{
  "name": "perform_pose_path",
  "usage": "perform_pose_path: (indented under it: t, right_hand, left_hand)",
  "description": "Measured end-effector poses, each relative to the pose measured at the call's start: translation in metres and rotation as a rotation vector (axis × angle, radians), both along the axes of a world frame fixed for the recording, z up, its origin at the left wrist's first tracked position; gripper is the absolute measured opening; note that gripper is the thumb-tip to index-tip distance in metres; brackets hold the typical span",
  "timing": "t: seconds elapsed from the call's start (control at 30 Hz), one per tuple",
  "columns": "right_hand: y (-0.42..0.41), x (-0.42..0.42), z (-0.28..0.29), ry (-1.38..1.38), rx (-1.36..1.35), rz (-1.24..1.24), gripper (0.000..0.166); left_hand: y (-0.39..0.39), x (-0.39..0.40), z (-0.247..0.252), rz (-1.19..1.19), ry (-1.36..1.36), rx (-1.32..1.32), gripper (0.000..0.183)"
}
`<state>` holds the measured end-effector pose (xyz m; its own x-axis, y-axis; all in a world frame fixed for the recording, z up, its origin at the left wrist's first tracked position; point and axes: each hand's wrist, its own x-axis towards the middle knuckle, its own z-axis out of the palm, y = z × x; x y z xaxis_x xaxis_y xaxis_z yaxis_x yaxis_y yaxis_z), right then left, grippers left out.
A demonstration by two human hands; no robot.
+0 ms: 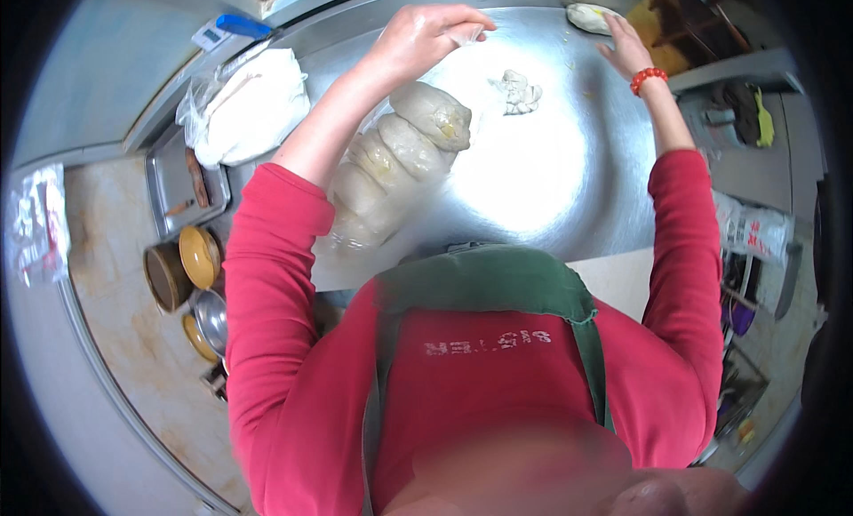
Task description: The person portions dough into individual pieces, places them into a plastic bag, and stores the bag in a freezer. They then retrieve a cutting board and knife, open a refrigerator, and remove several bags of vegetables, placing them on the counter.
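Note:
Pinched in my left hand (pixel 426 39) is a bit of clear plastic film (pixel 468 34). Below that hand, several oiled dough pieces (pixel 400 159) lie side by side on the steel worktop (pixel 540 183), partly under clear film. My right hand (pixel 628 48), with a red bead bracelet at the wrist, holds nothing and has its fingers apart. Its fingertips overlap the end of a single oiled dough piece (pixel 588 18) at the far right; whether they touch it I cannot tell. Between my hands sits a small clump of dough scraps (pixel 520 93).
At the left, a white plastic bag (pixel 256 109) rests by a metal tray (pixel 156 176) holding a brown stick-like item. A blue-handled tool (pixel 243 27) lies beyond. Yellow bowls (pixel 200 256) stand lower left. A bag bearing writing (pixel 753 226) and a knife (pixel 790 283) are at right.

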<state>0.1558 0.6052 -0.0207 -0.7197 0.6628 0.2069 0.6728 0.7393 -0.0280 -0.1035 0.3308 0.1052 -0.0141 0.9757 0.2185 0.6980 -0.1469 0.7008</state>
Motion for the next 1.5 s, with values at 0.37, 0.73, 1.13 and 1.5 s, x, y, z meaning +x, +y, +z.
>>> perform_pose_path:
  t: [0.37,0.73,1.13,1.5]
  right_hand:
    - [0.064,-0.020,-0.048,-0.123,-0.117,-0.084,0.056]
    - [-0.254,-0.004,0.109,0.559,-0.930,0.484,0.048]
    - [-0.340,-0.126,0.118,-0.205,-0.578,0.158,0.045]
    - [-0.363,-0.143,0.067,0.212,-0.191,0.353,0.047]
  left_hand:
    - [0.022,0.004,0.045,-0.222,0.283,-0.065,0.028]
    - [0.022,0.009,0.051,-0.438,0.361,-0.110,0.022]
    - [-0.024,0.021,0.054,-0.368,0.598,0.004,0.015]
    - [-0.086,0.012,0.025,-0.412,0.332,0.132,0.029]
